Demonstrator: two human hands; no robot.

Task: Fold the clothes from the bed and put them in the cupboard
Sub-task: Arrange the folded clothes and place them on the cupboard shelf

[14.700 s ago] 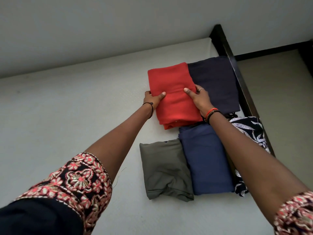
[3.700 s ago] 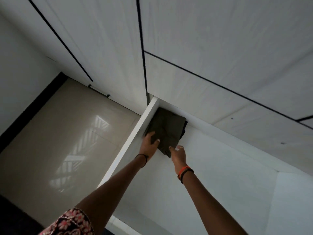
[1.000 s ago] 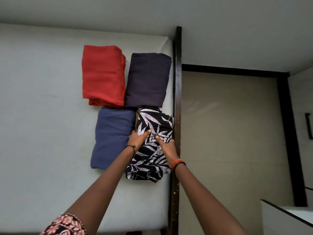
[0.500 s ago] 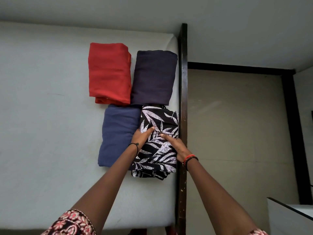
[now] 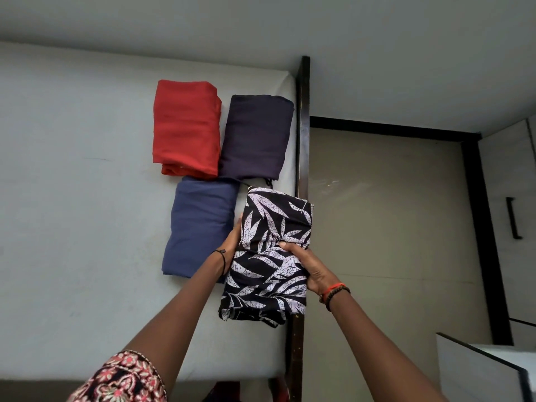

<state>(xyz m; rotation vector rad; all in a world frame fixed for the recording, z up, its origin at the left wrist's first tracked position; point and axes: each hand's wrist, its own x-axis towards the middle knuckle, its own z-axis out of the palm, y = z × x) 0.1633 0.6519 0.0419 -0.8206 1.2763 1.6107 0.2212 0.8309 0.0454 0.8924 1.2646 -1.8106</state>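
Here the folded black-and-white leaf-print garment (image 5: 269,256) is held between both hands over the right edge of the bed (image 5: 72,198), its right side overlapping the dark wooden bed frame (image 5: 303,126). The left hand (image 5: 232,245) grips its left side and the right hand (image 5: 309,269) its right side, thumb on top, fingers grasping the cloth from beneath. Just left lies a folded blue garment (image 5: 200,224); beyond it a folded red garment (image 5: 185,126) and a dark purple one (image 5: 255,134) sit side by side. Right of the frame is beige floor (image 5: 385,213), then a white cupboard (image 5: 504,169).
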